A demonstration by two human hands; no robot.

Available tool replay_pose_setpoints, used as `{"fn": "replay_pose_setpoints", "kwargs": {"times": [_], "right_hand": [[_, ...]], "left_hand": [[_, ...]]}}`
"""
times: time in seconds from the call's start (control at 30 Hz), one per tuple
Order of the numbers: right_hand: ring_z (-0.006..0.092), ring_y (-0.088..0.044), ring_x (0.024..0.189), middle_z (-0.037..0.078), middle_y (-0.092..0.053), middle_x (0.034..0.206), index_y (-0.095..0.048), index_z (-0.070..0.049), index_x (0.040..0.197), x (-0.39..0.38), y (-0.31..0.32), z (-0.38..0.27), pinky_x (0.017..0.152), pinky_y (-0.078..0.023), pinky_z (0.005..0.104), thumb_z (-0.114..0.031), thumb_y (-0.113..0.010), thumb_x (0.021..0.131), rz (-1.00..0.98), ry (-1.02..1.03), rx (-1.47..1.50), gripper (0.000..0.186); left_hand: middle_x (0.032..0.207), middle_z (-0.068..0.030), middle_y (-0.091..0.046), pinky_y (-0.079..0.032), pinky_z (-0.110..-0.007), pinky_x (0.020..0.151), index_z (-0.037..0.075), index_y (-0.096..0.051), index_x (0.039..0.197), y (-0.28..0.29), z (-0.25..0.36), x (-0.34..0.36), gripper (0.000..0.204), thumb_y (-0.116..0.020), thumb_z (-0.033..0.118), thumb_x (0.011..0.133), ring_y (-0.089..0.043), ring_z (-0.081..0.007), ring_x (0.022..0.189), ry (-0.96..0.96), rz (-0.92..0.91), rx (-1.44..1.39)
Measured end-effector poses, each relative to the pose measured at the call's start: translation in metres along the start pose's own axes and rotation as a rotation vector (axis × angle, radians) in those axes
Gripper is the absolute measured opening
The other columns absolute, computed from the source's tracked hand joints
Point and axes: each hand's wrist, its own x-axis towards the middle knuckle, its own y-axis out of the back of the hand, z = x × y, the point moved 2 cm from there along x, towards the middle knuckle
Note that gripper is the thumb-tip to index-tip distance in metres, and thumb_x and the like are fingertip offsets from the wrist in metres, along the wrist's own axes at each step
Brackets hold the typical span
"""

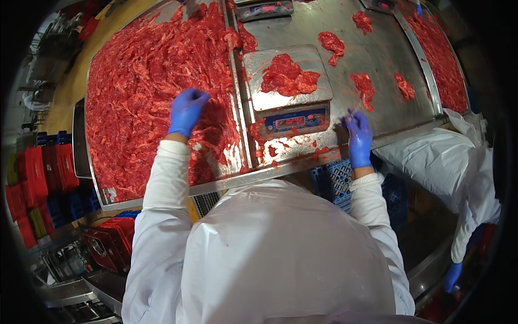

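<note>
My left hand (pixel 187 113), in a blue glove, hovers over a wide heap of raw red meat strips (pixel 140 92). Its fingers are curled together and no piece of meat shows in them. My right hand (pixel 359 137), also gloved in blue, is over the steel table's front part, just right of the scale. Its fingers are bent and slightly apart, with nothing visible held. Between the hands stands a digital scale (pixel 294 121) with a steel platform and a blue front panel. A clump of meat (pixel 288 75) lies on that platform.
Separate meat pieces (pixel 363 90) lie on the steel table (pixel 386 54) to the right. Another scale (pixel 264 9) stands at the far side. A metal divider (pixel 240 92) borders the heap. At right is a co-worker's white-clad arm (pixel 469 227). Red crates (pixel 35 173) are stacked at left.
</note>
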Motion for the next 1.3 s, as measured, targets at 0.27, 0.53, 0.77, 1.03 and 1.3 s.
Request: {"fn": "replay_pose_setpoints", "kwargs": {"times": [0.27, 0.53, 0.77, 1.03, 1.3], "right_hand": [[0.0134, -0.07, 0.094, 0.007, -0.074, 0.104, -0.067, 0.003, 0.126, 0.021, -0.113, -0.107, 0.087, -0.058, 0.0288, -0.013, -0.071, 0.1, -0.39, -0.092, 0.205, 0.031], [0.015, -0.069, 0.087, 0.009, -0.072, 0.099, -0.065, 0.004, 0.126, -0.014, -0.03, -0.06, 0.082, -0.058, 0.0308, -0.012, -0.07, 0.101, -0.392, -0.267, 0.179, 0.03], [0.0107, -0.069, 0.083, 0.005, -0.073, 0.099, -0.069, 0.001, 0.12, -0.005, -0.091, -0.086, 0.074, -0.056, 0.0264, -0.017, -0.074, 0.097, -0.632, -0.321, 0.017, 0.029], [0.0151, -0.068, 0.083, 0.006, -0.069, 0.093, -0.067, 0.001, 0.12, -0.015, -0.06, -0.058, 0.079, -0.058, 0.0322, -0.029, -0.069, 0.103, -0.685, -0.391, 0.192, 0.034], [0.0133, -0.068, 0.082, 0.006, -0.07, 0.097, -0.07, -0.001, 0.114, -0.01, -0.117, -0.053, 0.076, -0.057, 0.0295, -0.025, -0.069, 0.102, -0.741, -0.48, 0.178, 0.026]], "left_hand": [[0.111, -0.0147, -0.066, -0.057, -0.047, 0.088, 0.013, -0.071, 0.116, -0.134, 0.156, -0.03, 0.028, -0.073, 0.024, 0.09, -0.067, -0.0364, 0.103, -0.756, -0.12, 0.316], [0.106, -0.0141, -0.066, -0.056, -0.046, 0.086, 0.011, -0.071, 0.105, -0.101, 0.096, -0.041, 0.02, -0.075, 0.018, 0.087, -0.066, -0.0362, 0.1, -0.726, -0.259, 0.43], [0.104, -0.0121, -0.064, -0.056, -0.046, 0.083, 0.012, -0.071, 0.108, -0.119, 0.137, -0.053, 0.022, -0.074, 0.024, 0.089, -0.067, -0.0352, 0.096, -0.721, -0.13, 0.318], [0.099, -0.014, -0.064, -0.055, -0.044, 0.08, 0.008, -0.067, 0.105, -0.105, 0.098, -0.05, 0.025, -0.075, 0.016, 0.082, -0.067, -0.0352, 0.094, -0.657, -0.125, 0.212], [0.096, -0.0162, -0.065, -0.054, -0.046, 0.078, 0.005, -0.065, 0.1, -0.116, 0.087, -0.063, 0.018, -0.071, 0.009, 0.083, -0.066, -0.0385, 0.088, -0.709, -0.189, 0.001]]}}
